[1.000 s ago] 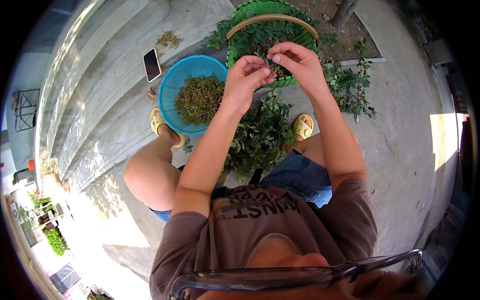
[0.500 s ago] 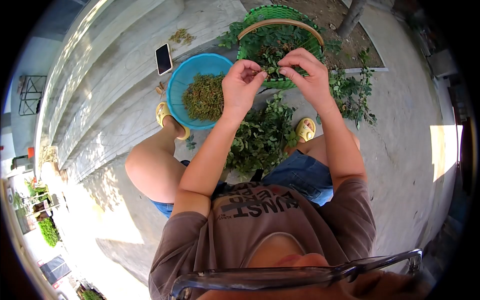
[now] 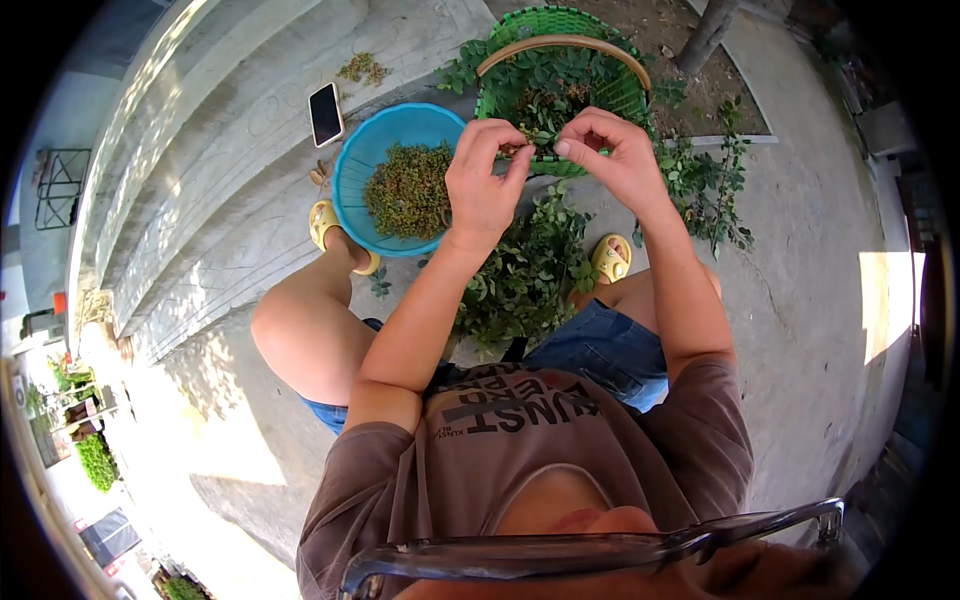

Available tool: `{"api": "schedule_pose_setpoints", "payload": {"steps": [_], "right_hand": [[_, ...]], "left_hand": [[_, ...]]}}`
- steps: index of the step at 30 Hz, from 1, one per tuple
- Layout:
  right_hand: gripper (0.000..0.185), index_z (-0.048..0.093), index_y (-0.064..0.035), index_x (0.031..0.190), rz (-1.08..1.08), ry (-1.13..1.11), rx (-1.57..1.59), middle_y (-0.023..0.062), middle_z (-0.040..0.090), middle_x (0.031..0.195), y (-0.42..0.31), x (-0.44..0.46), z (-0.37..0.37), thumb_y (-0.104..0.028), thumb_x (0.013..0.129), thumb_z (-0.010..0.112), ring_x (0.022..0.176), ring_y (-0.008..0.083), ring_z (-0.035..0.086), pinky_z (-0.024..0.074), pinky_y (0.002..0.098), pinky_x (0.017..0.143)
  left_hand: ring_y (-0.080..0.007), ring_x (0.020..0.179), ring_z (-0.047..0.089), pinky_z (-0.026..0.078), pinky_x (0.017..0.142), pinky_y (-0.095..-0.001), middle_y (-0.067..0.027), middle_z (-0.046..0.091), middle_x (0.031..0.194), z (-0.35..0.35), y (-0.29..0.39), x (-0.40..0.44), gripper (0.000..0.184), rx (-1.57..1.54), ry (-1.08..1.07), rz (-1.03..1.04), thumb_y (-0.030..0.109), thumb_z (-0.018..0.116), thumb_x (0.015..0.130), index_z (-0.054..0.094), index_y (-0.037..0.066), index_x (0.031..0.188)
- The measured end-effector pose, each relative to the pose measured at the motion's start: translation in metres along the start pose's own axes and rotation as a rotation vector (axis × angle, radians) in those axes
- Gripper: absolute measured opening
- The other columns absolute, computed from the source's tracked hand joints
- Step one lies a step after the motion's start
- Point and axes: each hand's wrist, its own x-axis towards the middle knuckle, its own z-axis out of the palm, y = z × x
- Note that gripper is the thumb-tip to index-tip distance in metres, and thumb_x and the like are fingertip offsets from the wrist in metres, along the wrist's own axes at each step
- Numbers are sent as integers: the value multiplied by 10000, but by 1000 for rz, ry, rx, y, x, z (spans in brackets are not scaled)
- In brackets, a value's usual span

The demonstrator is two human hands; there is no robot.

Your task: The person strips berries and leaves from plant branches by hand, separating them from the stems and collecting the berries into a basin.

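Note:
My left hand [image 3: 481,185] has its fingers curled in, with small brownish bits, likely berries, showing by the fingertips. Opposite it, my right hand [image 3: 618,158] pinches a small leafy sprig [image 3: 541,138] between thumb and forefinger. Both hands are raised over the near rim of a green woven basket [image 3: 505,28] with a tan arched handle, which holds leafy branches and berry clusters. Left of my left hand sits a blue plastic basin [image 3: 352,160], partly filled with small green-brown berries [image 3: 408,193].
Cut leafy branches [image 3: 525,275] lie on the ground between my feet, and more branches [image 3: 712,190] right of the basket. A phone [image 3: 325,115] rests on the concrete step beside a small pile of berry bits [image 3: 363,69]. A tree trunk [image 3: 706,38] rises behind.
The left thumb has moved down from its pinch and the left fingers have curled differently near the sprig. The right hand has shifted slightly; basin and basket look unchanged.

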Motion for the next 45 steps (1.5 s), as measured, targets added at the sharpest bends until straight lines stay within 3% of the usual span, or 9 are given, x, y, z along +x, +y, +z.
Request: {"api": "schedule_pose_setpoints", "payload": {"steps": [8, 15, 17, 21, 23, 32, 40, 43, 45], "right_hand": [[115, 639, -7, 798, 66, 11, 177, -16, 558, 736, 13, 3, 4, -111, 809, 687, 625, 31, 460, 372, 205, 557], [72, 636, -4, 791, -108, 65, -61, 31, 579, 741, -1, 4, 6, -61, 781, 679, 640, 102, 510, 407, 233, 576], [76, 634, 0, 789, -116, 72, -73, 38, 582, 741, -3, 4, 8, -55, 775, 684, 641, 111, 516, 417, 239, 580], [82, 628, 8, 785, -139, 94, -98, 46, 577, 734, -8, 4, 9, -37, 760, 691, 638, 121, 523, 435, 253, 587], [83, 628, 8, 785, -144, 96, -102, 45, 573, 728, -8, 4, 10, -36, 757, 693, 636, 121, 522, 434, 253, 584], [92, 630, 3, 788, -162, 105, -106, 39, 554, 700, -6, 4, 12, -40, 744, 700, 628, 120, 516, 430, 255, 580], [92, 633, 0, 784, -109, 99, -76, 41, 563, 700, -4, 4, 10, -60, 754, 696, 626, 118, 515, 428, 254, 581], [79, 621, 15, 808, -18, 46, -77, 43, 603, 789, -4, 4, 8, -45, 784, 666, 723, 111, 569, 464, 249, 671], [87, 640, 2, 793, -13, 83, -4, 18, 577, 722, 1, 5, 10, -74, 785, 684, 638, 74, 509, 421, 232, 577]], "left_hand": [[-120, 877, 549, 470, 764, -249, -51, 551, 986, 8, -19, -6, 332, -680, 19, -350, -52, 714, 731, 523, 15, 993], [-135, 925, 561, 480, 774, -244, -80, 554, 1056, 7, -19, -3, 436, -595, -61, -308, -64, 705, 750, 505, 5, 1131], [-138, 908, 571, 485, 765, -249, -75, 556, 1059, 3, -22, -1, 382, -323, -102, -146, -67, 699, 750, 556, 2, 1097], [-134, 889, 578, 488, 757, -250, -73, 564, 1047, 2, -22, -1, 283, -281, -99, -137, -76, 685, 753, 600, -11, 1015], [-170, 756, 619, 509, 675, -268, -84, 616, 928, 4, -23, 0, 235, -218, -21, -102, -16, 710, 719, 620, 18, 933], [-188, 784, 636, 524, 693, -279, -82, 638, 912, 6, -24, 0, 185, -139, -13, -63, -26, 668, 729, 598, 21, 893], [-163, 744, 639, 526, 687, -270, -79, 636, 867, 10, -27, -5, 179, -200, -24, -178, -11, 673, 732, 594, 19, 889], [-151, 733, 642, 524, 685, -264, -77, 637, 848, 11, -28, -7, 173, -232, -39, -251, -1, 671, 740, 597, 16, 895], [-147, 731, 643, 522, 683, -262, -75, 638, 841, 11, -28, -7, 170, -237, -48, -270, 5, 669, 744, 598, 14, 899]]}}
